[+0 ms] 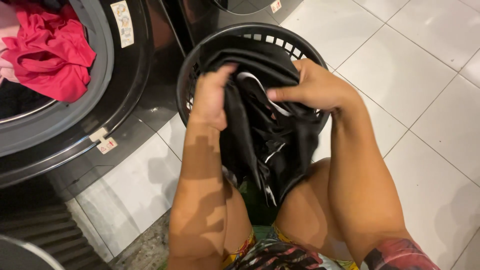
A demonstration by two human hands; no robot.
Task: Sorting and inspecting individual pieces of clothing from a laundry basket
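While both forearms reach forward over the knees, the left hand (210,97) and right hand (310,87) each clench a bunch of a black garment (267,135), which hangs over the black laundry basket (295,42) on the white tiled floor (415,75). Farther left, red clothes (50,52) spill from an open washer drum (95,95).

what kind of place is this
Probably a laundry room or laundromat: a front-loading machine with pink clothes in its open drum, a black laundry basket, white tiled floor.
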